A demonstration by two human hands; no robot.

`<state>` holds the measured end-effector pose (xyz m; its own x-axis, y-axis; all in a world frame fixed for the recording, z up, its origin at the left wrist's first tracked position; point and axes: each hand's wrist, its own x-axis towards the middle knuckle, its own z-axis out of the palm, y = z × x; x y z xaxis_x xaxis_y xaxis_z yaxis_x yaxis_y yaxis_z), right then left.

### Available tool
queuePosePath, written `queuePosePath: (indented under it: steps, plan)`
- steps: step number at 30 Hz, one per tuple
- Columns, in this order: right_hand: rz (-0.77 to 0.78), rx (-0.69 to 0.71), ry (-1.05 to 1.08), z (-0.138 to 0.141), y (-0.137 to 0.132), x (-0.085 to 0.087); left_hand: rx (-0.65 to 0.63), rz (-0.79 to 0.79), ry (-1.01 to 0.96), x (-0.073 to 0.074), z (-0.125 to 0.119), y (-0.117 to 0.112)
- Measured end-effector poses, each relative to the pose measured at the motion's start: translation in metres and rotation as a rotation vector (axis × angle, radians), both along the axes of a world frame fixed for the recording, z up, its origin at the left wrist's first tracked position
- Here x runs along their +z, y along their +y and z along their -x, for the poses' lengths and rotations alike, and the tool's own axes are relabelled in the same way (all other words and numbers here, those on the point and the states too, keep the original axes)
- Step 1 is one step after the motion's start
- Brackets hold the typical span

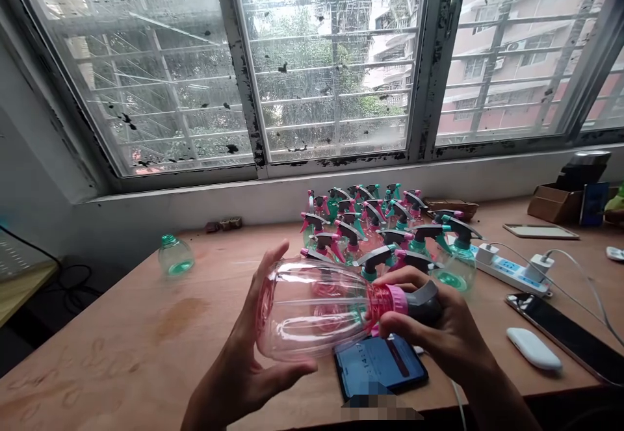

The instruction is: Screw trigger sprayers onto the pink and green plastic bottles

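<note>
I hold a clear pink spray bottle (312, 307) sideways above the wooden table (121, 340). My left hand (244, 366) cups the bottle's base end, thumb underneath and fingers over the top. My right hand (439, 327) is wrapped round the grey spray head and pink collar (397, 301) at the bottle's neck. Behind the bottle stand several assembled pink and green spray bottles (380, 229) in a cluster.
A lone green bottle without a head (175, 257) stands at the left. A phone with a lit screen (380, 363) lies under the bottle. At the right are a power strip (507, 265), another phone (570, 333), a white oval object (533, 348) and a cardboard box (556, 202).
</note>
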<state>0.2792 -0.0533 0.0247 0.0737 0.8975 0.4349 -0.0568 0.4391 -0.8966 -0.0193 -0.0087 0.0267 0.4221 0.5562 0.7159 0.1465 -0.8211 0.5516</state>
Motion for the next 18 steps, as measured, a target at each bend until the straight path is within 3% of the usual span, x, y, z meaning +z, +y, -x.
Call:
queuePosePath:
  steps: [5,12,18]
  plan:
    - [0.032,0.024,0.070,0.0049,-0.0021,0.0049,-0.010,-0.123,0.012,0.0022,0.0004,0.0016]
    - [-0.084,-0.053,-0.054,0.0051,-0.0003,0.0006,0.011,0.017,-0.002,0.0061,-0.0026,-0.0001]
    - [-0.027,0.017,-0.007,0.0039,0.0007,-0.0007,-0.013,-0.101,0.002,0.0059,-0.0031,-0.0006]
